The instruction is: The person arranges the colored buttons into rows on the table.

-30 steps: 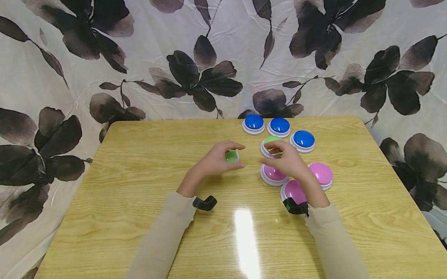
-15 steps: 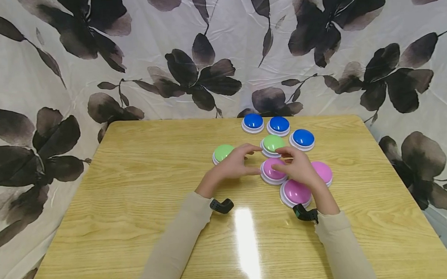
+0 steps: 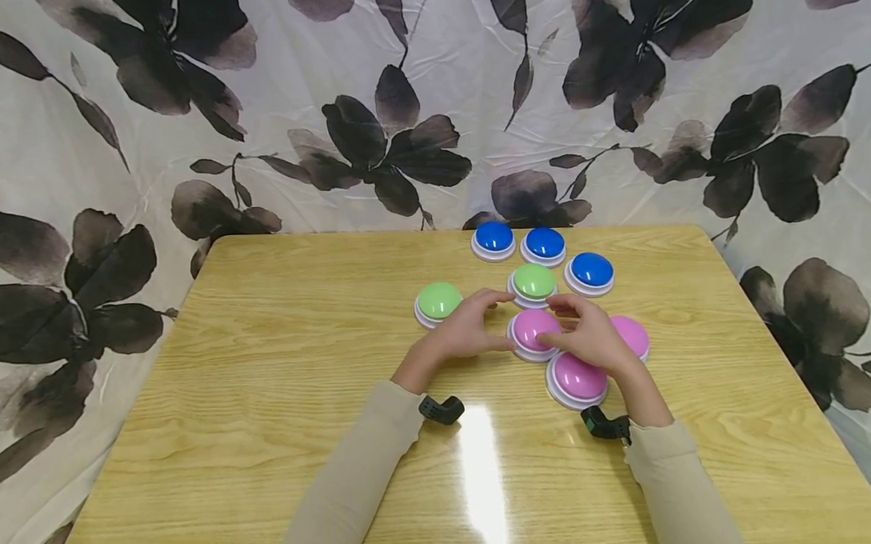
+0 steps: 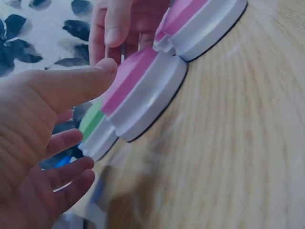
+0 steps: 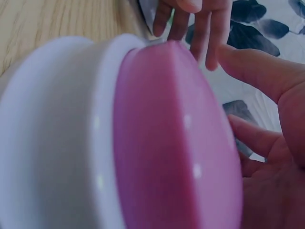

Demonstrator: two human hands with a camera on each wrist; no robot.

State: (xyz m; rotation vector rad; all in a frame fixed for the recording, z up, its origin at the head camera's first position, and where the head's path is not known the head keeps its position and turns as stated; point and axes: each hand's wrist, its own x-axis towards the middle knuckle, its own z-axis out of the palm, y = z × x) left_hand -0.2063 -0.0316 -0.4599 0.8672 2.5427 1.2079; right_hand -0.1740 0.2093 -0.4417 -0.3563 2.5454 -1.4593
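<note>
A pink push button with a white round base sits on the table between the two hands. My left hand is at its left side, thumb and fingers spread apart with nothing held. In the left wrist view, the left thumb overlaps the pink dome. From the right, my right hand reaches over the same button, its thumb across the dome's edge and its fingers loosely bent. Under the right wrist lies another pink button, which looms large in the right wrist view. A third pink button is partly hidden behind the right hand.
A green button stands just behind the middle pink one, and another green button is left of it. Three blue buttons, one furthest right, lie towards the back edge of the wooden table. A flowered cloth hangs behind.
The left hand has moved right, away from the left green button to the middle pink one. The right hand has drawn back slightly towards the person, uncovering the other green button.
</note>
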